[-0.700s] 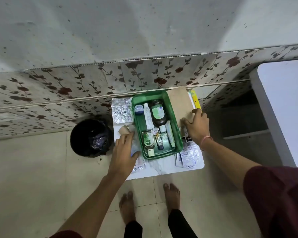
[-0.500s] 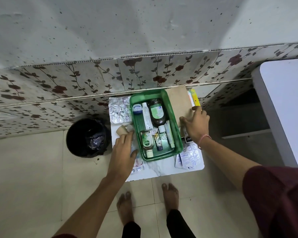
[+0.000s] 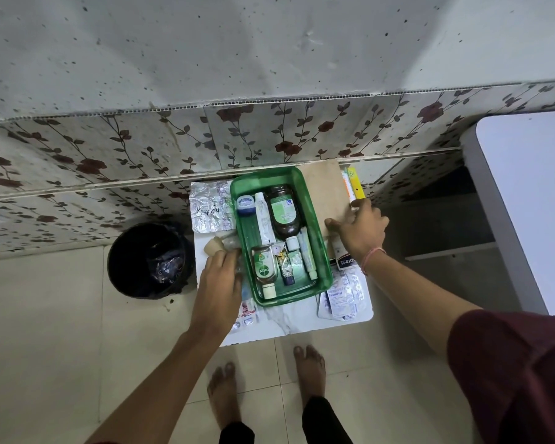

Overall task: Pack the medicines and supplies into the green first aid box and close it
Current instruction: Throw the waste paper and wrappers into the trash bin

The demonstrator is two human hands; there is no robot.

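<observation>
- Since before, the left hand (image 3: 217, 285) has slid up to a clear packet beside the bandage roll (image 3: 212, 246); whether it grips yet is unclear.
- Right hand (image 3: 359, 230) lies flat, fingers spread, on the brown board (image 3: 326, 187).
- Green first aid box (image 3: 319, 225) sits open between both hands.
- Lift the packet clear, then lay it flat inside.

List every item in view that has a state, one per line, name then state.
Green first aid box: open, partly filled, no lid on.
Brown bottle: capped, lying down inside the box.
Dettol bottle: capped, lying down inside the box.
Silver blister strips: outside the box, unpacked.
Black bin: open, lined.
Left hand: resting beside the box.
Right hand: on the tan board.
</observation>
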